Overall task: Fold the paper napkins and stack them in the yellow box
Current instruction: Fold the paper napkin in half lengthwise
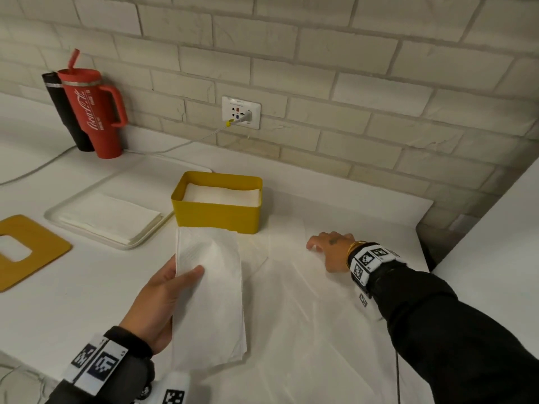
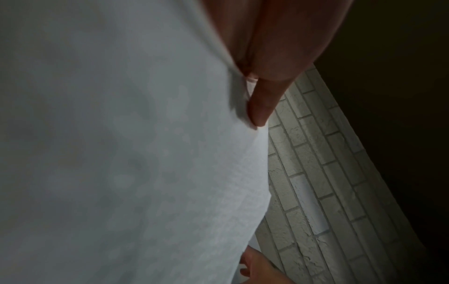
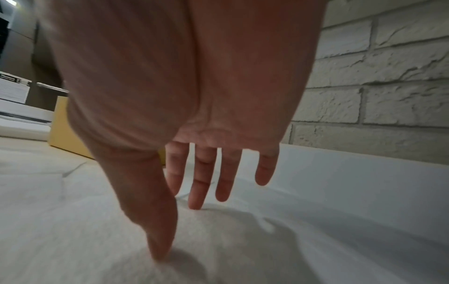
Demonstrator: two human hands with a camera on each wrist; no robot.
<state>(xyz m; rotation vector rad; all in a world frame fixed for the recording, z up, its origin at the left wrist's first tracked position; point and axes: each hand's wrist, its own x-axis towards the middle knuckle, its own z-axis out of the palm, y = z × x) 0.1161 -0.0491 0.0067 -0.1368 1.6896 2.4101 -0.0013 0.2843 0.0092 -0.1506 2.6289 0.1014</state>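
Napkins already lie stacked inside the yellow box (image 1: 216, 212), which sits at about twelve o'clock from the person on the white counter (image 1: 87, 287), so part of the job looks done. A folded napkin (image 1: 208, 290) is in the left hand (image 1: 159, 304), thumb on top and fingers beneath, pinching its long edge; its far end nearly reaches the near wall of the box, so I judge it is about to go in. At about three o'clock from that napkin, the right hand (image 1: 331, 250) rests with fingers straight and spread, holding nothing, its fingertips (image 3: 194, 206) touching an unfolded napkin (image 1: 306, 301) spread flat on the counter, probably the next to fold. More napkins (image 1: 112, 218) wait on a white tray (image 1: 145, 242) at about nine o'clock from the box, so several folds remain. How many sheets are in the box cannot be told, since only the top one shows above the rim. The spread napkin's edges are hard to trace, white on white. The left wrist view is mostly filled by blurred paper, with one finger visible against it. A yellow lid (image 1: 32, 252) with a slot lies at far left, cut off by the frame edge, and a red tumbler (image 1: 93, 112) stands by the brick wall.
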